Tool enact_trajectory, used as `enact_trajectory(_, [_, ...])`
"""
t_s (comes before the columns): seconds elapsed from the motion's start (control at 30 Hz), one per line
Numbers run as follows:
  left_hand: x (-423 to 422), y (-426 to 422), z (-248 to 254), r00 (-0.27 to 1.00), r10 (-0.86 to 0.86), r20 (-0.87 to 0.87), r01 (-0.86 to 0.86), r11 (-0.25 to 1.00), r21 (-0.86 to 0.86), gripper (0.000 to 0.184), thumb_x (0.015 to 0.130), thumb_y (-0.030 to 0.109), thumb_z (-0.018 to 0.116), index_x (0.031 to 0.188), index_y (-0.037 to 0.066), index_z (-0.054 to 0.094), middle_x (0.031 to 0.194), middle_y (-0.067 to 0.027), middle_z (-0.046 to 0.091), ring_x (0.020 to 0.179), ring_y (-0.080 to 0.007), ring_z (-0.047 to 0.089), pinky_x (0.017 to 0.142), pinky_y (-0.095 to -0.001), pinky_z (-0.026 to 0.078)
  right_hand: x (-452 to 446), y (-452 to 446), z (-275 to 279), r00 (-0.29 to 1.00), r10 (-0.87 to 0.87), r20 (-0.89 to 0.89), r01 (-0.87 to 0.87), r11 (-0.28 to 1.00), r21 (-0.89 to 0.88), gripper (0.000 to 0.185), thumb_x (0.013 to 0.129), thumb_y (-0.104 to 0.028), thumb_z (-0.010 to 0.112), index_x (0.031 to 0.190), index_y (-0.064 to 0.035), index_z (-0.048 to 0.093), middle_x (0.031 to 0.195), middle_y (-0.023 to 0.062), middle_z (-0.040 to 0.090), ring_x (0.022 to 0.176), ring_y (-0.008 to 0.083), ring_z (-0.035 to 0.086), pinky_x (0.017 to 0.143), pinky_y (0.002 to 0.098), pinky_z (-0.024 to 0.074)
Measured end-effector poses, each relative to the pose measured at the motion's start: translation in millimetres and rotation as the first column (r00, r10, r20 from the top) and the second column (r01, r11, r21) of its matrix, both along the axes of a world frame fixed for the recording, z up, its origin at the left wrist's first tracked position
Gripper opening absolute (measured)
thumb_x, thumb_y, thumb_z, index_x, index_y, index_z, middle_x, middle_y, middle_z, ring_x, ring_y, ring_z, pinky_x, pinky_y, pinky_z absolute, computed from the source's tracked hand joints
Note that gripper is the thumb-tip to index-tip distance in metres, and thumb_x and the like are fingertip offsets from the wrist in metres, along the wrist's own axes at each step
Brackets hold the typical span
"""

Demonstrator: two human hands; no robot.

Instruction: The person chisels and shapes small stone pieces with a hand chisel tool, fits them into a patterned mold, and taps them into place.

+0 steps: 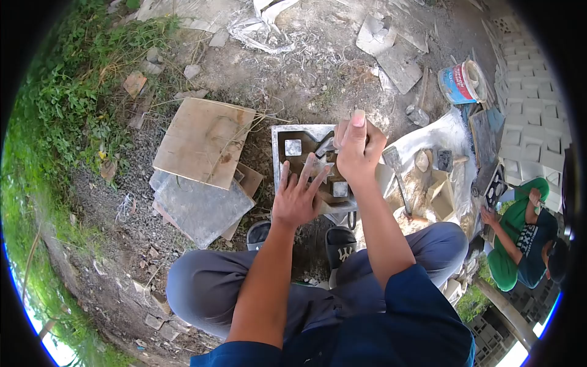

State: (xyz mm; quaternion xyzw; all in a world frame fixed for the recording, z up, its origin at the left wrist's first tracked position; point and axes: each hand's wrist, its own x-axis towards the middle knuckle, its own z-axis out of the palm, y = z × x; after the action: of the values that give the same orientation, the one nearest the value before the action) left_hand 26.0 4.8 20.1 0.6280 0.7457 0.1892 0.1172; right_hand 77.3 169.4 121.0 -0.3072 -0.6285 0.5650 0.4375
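A square metal block mould [276, 147] with dark recesses and pale square raised blocks lies on the ground before my knees. My left hand [298, 199] rests over its near left part, fingers spread, holding nothing. Above the mould's right side, my right hand [361, 150] is closed in a fist with the thumb on top. A short grey piece [326, 147] shows at the left of that fist; the fingers hide the rest, so its kind is unclear. On the right, a trowel [400, 186] lies beside the mould on a white sack [449, 131].
Stacked boards, a brown one [202, 140] over a grey one [202, 208], lie left. A paint bucket [458, 84] stands back right. Pale patterned blocks [532, 110] form a stack at right. Another person [520, 238] crouches right, beside another mould [494, 189].
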Motion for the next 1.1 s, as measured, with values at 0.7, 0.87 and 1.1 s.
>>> enact_trajectory(0.7, [-2.7, 5.9, -1.5, 0.999, 0.034, -0.029, -0.033, 0.999, 0.04, 0.078, 0.085, 0.02, 0.062, 0.159, 0.032, 0.039, 0.161, -0.0299, 0.033, 0.101, -0.033, 0.066, 0.126, -0.0555, 0.021, 7.1, 7.0, 20.6, 0.967, 0.017, -0.255, -0.034, 0.997, -0.066, 0.059, 0.111, -0.034, 0.05, 0.061, -0.0042, 0.043, 0.054, -0.0029, 0.042, 0.051, 0.0059, 0.035, 0.047, 0.0291, 0.0265])
enact_trajectory(0.87, [2.0, 2.0, -4.4, 0.998, 0.028, -0.056, -0.027, 1.0, 0.011, 0.081, 0.083, 0.021, 0.063, 0.159, 0.033, 0.038, 0.16, -0.0306, 0.034, 0.107, -0.0332, 0.067, 0.126, -0.0547, 0.02, -4.3, 10.6, 10.6, 0.999, 0.044, -0.026, -0.045, 0.997, -0.065, 0.061, 0.111, -0.033, 0.049, 0.059, -0.004, 0.041, 0.052, -0.0013, 0.041, 0.048, 0.0061, 0.033, 0.045, 0.0295, 0.0256])
enact_trajectory(1.1, [2.8, -1.2, -0.8, 0.999, 0.014, -0.032, -0.016, 0.999, -0.049, 0.079, 0.085, 0.022, 0.061, 0.16, 0.033, 0.038, 0.16, -0.0307, 0.034, 0.115, -0.035, 0.065, 0.126, -0.0548, 0.02, -4.0, 10.8, 9.8, 0.996, 0.078, -0.033, -0.082, 0.983, -0.167, 0.06, 0.111, -0.034, 0.048, 0.059, -0.0066, 0.038, 0.052, -0.0026, 0.039, 0.048, 0.0057, 0.031, 0.044, 0.0293, 0.0226])
